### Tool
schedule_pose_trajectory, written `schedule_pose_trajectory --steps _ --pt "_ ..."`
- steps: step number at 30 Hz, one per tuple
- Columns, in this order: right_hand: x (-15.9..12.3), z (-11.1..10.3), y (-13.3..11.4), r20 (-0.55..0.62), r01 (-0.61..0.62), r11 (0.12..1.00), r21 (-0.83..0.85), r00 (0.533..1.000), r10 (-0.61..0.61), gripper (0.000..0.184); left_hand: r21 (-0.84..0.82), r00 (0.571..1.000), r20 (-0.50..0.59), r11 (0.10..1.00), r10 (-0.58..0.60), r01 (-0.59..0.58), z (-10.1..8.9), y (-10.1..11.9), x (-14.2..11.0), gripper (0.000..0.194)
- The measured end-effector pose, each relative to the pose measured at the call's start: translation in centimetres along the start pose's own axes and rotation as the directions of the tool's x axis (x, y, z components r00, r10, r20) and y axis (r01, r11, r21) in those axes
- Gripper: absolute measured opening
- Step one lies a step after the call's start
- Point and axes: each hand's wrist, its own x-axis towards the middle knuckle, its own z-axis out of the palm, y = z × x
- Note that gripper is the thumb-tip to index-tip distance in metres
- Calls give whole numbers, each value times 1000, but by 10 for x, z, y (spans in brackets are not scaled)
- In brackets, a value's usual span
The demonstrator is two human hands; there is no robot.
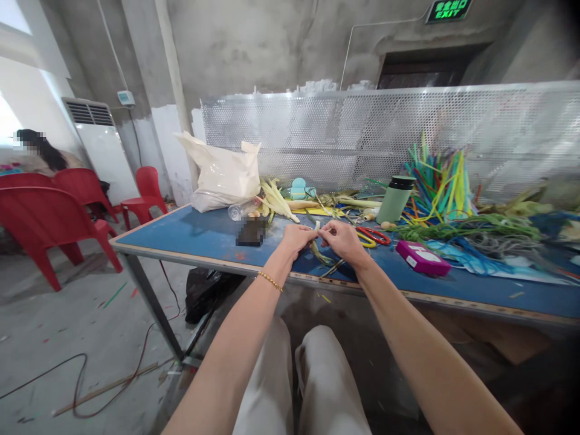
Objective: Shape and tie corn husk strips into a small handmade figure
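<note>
Pinching a pale strip [317, 226], apparently plant husk, between the fingertips of the left hand [296, 238] and right hand [344, 243], above the near edge of the tabletop [217, 232]. Narrow in both grips, with the strip directly between and seemingly touching each. Judged to be at a fine two-handed working step; likely calling for steady fingertip pressure and small adjustments. Flanked farther off by loose husks [280, 200], then backed by a perforated panel [312, 133].

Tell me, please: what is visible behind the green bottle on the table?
A perforated metal panel stands behind the green bottle. Whatever the bottle itself covers, on the tabletop or panel, cannot be seen.
</note>
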Motion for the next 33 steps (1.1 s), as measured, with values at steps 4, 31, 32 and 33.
schedule_pose_trajectory --steps 4,31,32,33 --pt "0 0 -2 5 -6 1000 -2 1000 6 12 -5 1000 0 1000 -5 5 1 -4 3 25" --pt "4 0 18 -10 71 996 44 997 -71 15 9 994 104 1000 16 -17 -1 -4 4 20" --pt "3 -1 16 -14 65 997 32 998 -64 14 9 995 102 1000 15 -16 -1 -4 4 21" --pt "3 -1 14 -20 57 998 22 998 -56 14 7 995 103 1000 13 -14 -2 -4 4 22"
